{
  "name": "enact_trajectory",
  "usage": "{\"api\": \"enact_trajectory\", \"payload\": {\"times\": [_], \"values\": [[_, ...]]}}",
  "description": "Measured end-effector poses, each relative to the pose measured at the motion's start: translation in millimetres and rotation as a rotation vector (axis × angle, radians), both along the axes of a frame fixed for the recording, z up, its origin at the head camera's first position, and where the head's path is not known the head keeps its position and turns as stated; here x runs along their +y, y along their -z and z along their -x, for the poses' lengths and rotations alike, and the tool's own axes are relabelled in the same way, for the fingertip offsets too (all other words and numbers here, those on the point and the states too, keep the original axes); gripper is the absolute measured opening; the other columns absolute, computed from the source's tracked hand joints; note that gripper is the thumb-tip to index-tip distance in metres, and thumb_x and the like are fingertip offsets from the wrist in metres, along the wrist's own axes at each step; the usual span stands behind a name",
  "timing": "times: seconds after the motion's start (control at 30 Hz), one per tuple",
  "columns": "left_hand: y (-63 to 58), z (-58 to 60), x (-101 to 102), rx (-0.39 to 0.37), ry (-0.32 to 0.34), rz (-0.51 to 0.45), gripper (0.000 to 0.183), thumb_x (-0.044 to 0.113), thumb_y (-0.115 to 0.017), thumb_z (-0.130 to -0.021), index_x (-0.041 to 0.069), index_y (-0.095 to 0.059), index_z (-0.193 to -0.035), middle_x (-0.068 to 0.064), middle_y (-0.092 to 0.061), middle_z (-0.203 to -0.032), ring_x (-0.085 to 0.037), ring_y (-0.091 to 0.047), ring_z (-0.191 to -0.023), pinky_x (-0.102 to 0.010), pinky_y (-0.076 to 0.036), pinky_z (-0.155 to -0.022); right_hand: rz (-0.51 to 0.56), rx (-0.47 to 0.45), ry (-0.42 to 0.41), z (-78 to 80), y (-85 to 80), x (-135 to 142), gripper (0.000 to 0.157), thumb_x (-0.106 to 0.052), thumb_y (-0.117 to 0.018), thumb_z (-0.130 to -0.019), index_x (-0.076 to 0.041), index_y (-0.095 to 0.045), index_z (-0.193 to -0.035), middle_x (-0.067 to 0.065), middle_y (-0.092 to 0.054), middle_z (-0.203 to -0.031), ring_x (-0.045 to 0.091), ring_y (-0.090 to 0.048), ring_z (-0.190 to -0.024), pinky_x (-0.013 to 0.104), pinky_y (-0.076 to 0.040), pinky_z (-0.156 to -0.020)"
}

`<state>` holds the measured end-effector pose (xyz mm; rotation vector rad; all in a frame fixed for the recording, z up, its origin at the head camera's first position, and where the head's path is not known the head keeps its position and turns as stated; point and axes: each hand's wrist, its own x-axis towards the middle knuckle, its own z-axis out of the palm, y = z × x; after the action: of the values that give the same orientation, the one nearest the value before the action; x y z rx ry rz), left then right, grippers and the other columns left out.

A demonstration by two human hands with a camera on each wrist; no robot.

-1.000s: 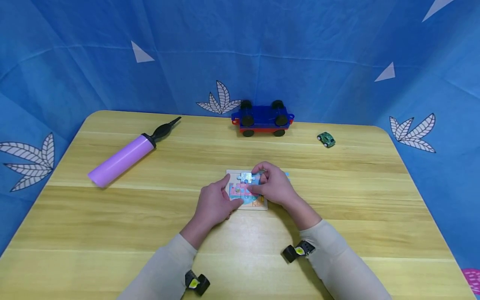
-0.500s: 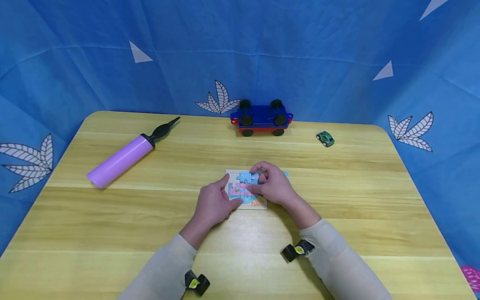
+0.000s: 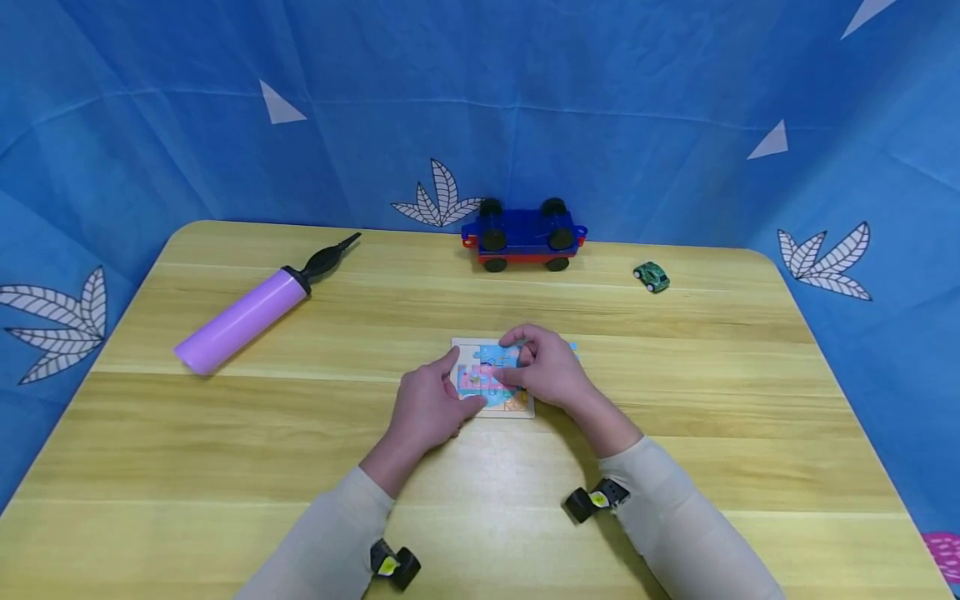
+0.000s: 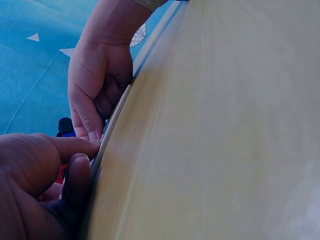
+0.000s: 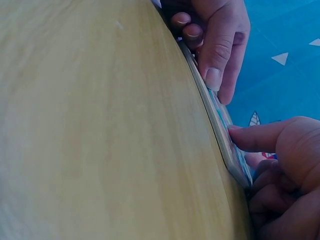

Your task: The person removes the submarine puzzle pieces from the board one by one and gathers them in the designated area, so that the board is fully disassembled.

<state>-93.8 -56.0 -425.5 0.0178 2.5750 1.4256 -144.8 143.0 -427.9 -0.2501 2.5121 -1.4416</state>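
Note:
A small jigsaw puzzle in a pale wooden tray lies flat on the table, with pink and blue pieces in it. My left hand grips the tray's left side, thumb over the lower left corner and forefinger at the upper left. On the right side my right hand reaches over the puzzle, thumb and forefinger bent round a blue puzzle piece in the top row. The right hand hides the puzzle's upper right part. In the right wrist view the right thumb tip touches the puzzle's face, close to the tray edge.
A bit of blue shows just beyond the right hand. A purple hand pump lies at the left. Toward the back edge are blue and red toy wagon parts with black wheels and a small green toy car. Behind the table hangs a blue cloth.
The top-row piece shone white a second ago and now looks blue, lying flatter among the others. Both hands have stayed nearly in place.

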Motion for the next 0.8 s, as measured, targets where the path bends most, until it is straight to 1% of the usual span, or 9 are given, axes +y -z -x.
{"api": "enact_trajectory", "payload": {"times": [0.1,0.23,0.43,0.67,0.8], "values": [[0.1,-0.1,0.1,-0.003,0.000,0.000,0.083,0.020,-0.085,-0.082,0.001,-0.042,-0.150,-0.002,-0.055,-0.059,-0.017,-0.055,-0.039,-0.031,-0.042,-0.044,0.000,0.001,-0.010,0.1,0.1,0.1,0.035,-0.011,-0.085,-0.080,-0.007,-0.067,-0.110,-0.001,-0.039,-0.063,0.017,-0.036,-0.055,0.035,-0.039,-0.062],[0.4,0.0,0.2,-0.003,-0.001,0.004,0.083,0.020,-0.085,-0.082,0.001,-0.042,-0.150,-0.002,-0.055,-0.059,-0.017,-0.055,-0.040,-0.031,-0.042,-0.044,-0.003,0.001,-0.014,0.0,-0.6,0.0,0.034,-0.011,-0.085,-0.080,-0.007,-0.067,-0.109,-0.001,-0.039,-0.063,0.017,-0.036,-0.055,0.035,-0.039,-0.063],[0.4,0.0,0.6,-0.003,-0.002,0.003,0.083,0.020,-0.085,-0.081,0.001,-0.043,-0.150,-0.003,-0.055,-0.060,-0.017,-0.055,-0.040,-0.031,-0.042,-0.044,-0.009,0.002,-0.007,0.5,-0.3,0.0,0.036,-0.010,-0.086,-0.080,-0.007,-0.065,-0.108,0.000,-0.043,-0.064,0.017,-0.038,-0.055,0.034,-0.037,-0.060],[2.0,0.3,0.6,0.013,-0.003,0.020,0.083,0.020,-0.086,-0.081,0.001,-0.043,-0.150,-0.001,-0.055,-0.059,-0.016,-0.054,-0.040,-0.032,-0.042,-0.046,0.050,-0.021,-0.015,-0.5,1.0,0.8,0.029,-0.006,-0.084,-0.081,-0.004,-0.061,-0.100,0.000,-0.040,-0.060,0.017,-0.036,-0.050,0.034,-0.036,-0.057],[2.1,0.2,0.7,0.008,-0.005,0.014,0.084,0.020,-0.086,-0.081,0.002,-0.043,-0.150,-0.002,-0.055,-0.060,-0.017,-0.055,-0.040,-0.031,-0.042,-0.045,0.043,-0.018,-0.014,-0.8,1.9,1.0,0.032,-0.007,-0.084,-0.080,-0.004,-0.064,-0.105,-0.001,-0.040,-0.061,0.017,-0.037,-0.052,0.034,-0.039,-0.060]]}}
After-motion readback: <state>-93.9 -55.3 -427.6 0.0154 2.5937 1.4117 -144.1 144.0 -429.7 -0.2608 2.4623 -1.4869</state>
